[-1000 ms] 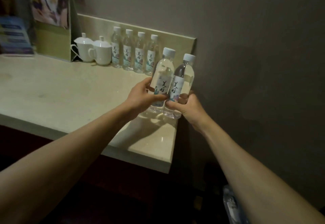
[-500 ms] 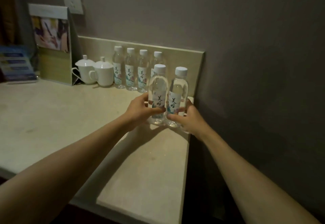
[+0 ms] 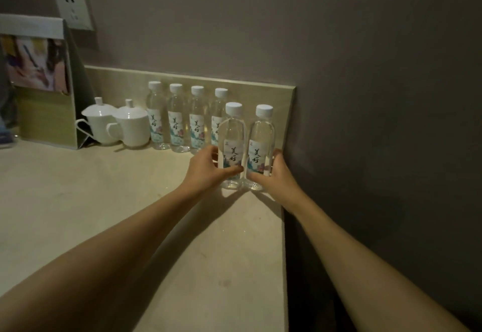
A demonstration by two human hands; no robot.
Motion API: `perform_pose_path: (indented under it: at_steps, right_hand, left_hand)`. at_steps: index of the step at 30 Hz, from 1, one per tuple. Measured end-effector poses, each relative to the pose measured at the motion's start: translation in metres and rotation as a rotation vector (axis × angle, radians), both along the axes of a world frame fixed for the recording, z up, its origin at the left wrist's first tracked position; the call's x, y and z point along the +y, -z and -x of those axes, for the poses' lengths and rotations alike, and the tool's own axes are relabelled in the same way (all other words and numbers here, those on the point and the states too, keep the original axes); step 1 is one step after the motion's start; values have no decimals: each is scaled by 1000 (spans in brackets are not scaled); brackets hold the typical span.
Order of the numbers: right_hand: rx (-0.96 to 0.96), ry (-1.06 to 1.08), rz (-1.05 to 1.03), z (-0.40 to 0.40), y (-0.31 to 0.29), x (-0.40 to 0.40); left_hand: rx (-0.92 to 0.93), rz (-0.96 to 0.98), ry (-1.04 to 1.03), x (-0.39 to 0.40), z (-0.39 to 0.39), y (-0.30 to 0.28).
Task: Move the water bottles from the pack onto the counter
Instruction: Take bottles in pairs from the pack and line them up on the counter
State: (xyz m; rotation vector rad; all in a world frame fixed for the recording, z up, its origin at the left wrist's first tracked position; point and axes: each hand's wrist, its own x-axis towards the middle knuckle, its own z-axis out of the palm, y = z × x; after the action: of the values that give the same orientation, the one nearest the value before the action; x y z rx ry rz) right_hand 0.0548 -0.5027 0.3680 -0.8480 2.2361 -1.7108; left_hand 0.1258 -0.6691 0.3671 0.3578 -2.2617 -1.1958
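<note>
Two clear water bottles with white caps and printed labels stand side by side near the right end of the beige counter (image 3: 78, 201). My left hand (image 3: 206, 168) grips the left bottle (image 3: 233, 133) low on its body. My right hand (image 3: 276, 175) grips the right bottle (image 3: 262, 136) the same way. Both bottle bases sit at or just above the counter surface. A row of several matching bottles (image 3: 177, 120) stands behind them against the low backsplash. The pack is not in view.
Two white lidded cups (image 3: 114, 123) stand left of the bottle row. A standing brochure holder (image 3: 39, 81) is at the far left, under a wall socket (image 3: 74, 9). The counter's right edge runs along a dark gap beside the wall (image 3: 391, 123).
Both hands carried the two bottles forward from over the counter's front right edge toward the back row and lowered them to the surface.
</note>
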Motion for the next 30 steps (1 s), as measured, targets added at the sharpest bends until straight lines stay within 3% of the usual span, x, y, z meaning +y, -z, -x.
perform_pose_path:
  at_steps: [5, 9, 13, 17, 24, 30]
  right_hand:
    - [-38, 89, -51, -2, -5, -5]
    - [-81, 176, -44, -9, -5, -13]
    - [-119, 350, 0, -22, -1, -19]
    - [49, 550, -95, -26, 3, -23]
    - [122, 552, -191, -14, -1, -37]
    - [115, 585, -172, 0, 4, -47]
  left_hand:
    - [15, 51, 39, -14, 12, -1]
    - [-3, 199, -2, -17, 15, -1]
    - [-88, 133, 78, -32, 14, 0]
    - [-123, 243, 131, -41, 11, 1]
    - [-89, 323, 122, -40, 18, 6]
    - [-211, 638, 89, -46, 36, -3]
